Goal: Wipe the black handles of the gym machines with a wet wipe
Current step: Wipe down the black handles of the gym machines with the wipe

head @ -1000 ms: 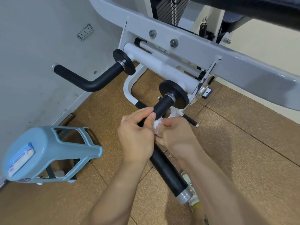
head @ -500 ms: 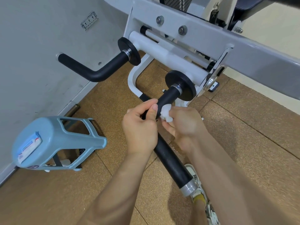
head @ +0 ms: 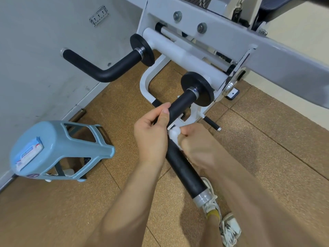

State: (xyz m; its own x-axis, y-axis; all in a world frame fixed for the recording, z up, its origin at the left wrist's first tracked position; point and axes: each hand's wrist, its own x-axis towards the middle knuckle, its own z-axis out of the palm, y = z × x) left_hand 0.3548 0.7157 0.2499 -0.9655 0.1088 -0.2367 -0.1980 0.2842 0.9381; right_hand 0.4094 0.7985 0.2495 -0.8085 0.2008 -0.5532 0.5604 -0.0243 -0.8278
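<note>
Since half a second ago my right hand (head: 197,147) has drawn the wet wipe (head: 173,133) down the near black handle (head: 183,168), away from the black disc (head: 197,88) and toward me, while my left hand (head: 151,136) has kept its place. The left hand's fingers and thumb are curled round the handle just above the bend. The right hand is closed round the bunched wipe and presses it against the handle's right side, touching my left thumb. Only a small white lump of the wipe shows; the rest is buried in my fist, and I cannot tell how my right fingertips lie. My hands also cover the handle's bend, and its silver end cap at six o'clock overlaps my shoe (head: 229,229). The far black handle (head: 99,68) sticks out at ten o'clock, untouched, well apart from both hands. The white machine frame (head: 267,50) runs across twelve to three o'clock and is cut off by the top and right edges. At eight o'clock a blue stool (head: 58,148) stands on the floor (head: 267,139), with a packet (head: 29,154) on its seat whose print is too blurred to read. The floor is brown speckled tile. A scuffed grey wall (head: 35,41) fills nine to eleven o'clock, bearing a socket plate (head: 98,16).
</note>
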